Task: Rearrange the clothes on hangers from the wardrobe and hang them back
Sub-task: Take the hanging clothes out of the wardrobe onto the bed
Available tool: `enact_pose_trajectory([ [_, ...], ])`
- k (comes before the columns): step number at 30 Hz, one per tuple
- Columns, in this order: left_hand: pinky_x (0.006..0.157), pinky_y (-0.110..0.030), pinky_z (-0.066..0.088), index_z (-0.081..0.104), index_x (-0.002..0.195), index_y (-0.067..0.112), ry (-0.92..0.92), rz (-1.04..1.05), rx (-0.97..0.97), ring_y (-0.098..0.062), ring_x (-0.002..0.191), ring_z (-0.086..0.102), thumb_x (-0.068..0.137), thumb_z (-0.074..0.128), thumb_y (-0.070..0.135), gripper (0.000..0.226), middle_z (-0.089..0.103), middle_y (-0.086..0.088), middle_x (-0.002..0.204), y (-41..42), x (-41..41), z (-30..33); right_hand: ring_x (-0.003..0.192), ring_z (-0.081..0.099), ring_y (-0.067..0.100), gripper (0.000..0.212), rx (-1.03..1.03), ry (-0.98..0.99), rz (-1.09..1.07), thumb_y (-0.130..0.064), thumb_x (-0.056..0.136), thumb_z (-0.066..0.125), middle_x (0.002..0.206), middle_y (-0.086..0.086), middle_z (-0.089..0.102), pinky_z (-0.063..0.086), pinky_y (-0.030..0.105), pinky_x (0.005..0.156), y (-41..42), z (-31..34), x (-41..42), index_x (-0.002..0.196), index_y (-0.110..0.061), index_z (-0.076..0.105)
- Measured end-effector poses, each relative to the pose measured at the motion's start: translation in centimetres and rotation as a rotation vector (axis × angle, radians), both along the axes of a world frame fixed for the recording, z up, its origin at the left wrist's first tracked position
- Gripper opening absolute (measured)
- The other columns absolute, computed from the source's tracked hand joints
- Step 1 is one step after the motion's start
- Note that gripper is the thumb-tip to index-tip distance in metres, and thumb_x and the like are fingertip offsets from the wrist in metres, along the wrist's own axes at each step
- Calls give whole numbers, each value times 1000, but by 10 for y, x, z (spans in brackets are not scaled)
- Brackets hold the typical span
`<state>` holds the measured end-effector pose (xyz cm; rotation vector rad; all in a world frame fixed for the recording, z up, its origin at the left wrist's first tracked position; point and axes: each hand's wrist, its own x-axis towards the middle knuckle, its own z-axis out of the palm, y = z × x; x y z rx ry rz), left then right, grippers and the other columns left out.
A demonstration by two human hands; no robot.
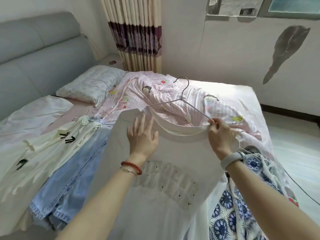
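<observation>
At centre frame the left hand [142, 135] is lying flat, fingers spread, on the white shirt [155, 196], which is draped over the bed's [242, 94] near edge. The right hand [220, 134] is pinching the collar and the arm of the hanger [183, 99], whose hook is pointing toward the upper centre.

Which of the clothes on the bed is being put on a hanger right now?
The white T-shirt with faded lettering, in the middle: the wire hanger enters its neckline. The jeans, cream top and blue-patterned garment lie untouched.
</observation>
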<state>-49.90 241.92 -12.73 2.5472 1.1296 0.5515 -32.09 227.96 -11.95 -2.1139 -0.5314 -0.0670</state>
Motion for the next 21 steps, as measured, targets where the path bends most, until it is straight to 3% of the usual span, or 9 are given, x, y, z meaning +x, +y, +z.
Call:
enact_pose_trajectory([
  [4, 115, -47, 1, 9, 148, 30, 291, 43, -330, -22, 143, -7, 96, 37, 38, 60, -6, 1, 157, -3, 37, -75, 105, 53, 35, 27, -232, 116, 9, -30, 94, 39, 107, 16, 65, 30, 41, 96, 30, -55, 71, 102, -20, 63],
  [7, 115, -48, 0, 5, 148, 32, 445, 67, -467, -22, 143, -11, 96, 34, 42, 60, -9, 1, 156, -14, 51, -130, 107, 52, 35, 28, -352, 217, -1, -28, 92, 37, 111, 14, 64, 29, 42, 98, 53, -108, 116, 105, -20, 61],
  [11, 114, -51, -3, 1, 148, 32, 560, 85, -521, -24, 142, -13, 97, 28, 44, 58, -12, 2, 156, -14, 66, -181, 111, 51, 37, 29, -432, 252, 51, -21, 92, 41, 116, 21, 61, 31, 45, 102, 84, -164, 155, 111, -11, 62],
  [16, 113, -53, -5, -2, 147, 35, 707, 102, -580, -25, 141, -19, 95, 31, 47, 63, -17, 0, 155, -2, 76, -232, 117, 46, 36, 31, -624, 323, 116, -26, 93, 40, 121, 19, 58, 29, 41, 99, 110, -231, 176, 114, -14, 59],
  [21, 113, -49, -1, 1, 147, 36, 717, 79, -657, -28, 141, -18, 94, 36, 47, 64, -21, -3, 154, -4, 80, -266, 127, 32, 35, 38, -720, 320, 290, -21, 90, 45, 134, 19, 42, 26, 45, 103, 102, -270, 178, 127, -15, 50],
])
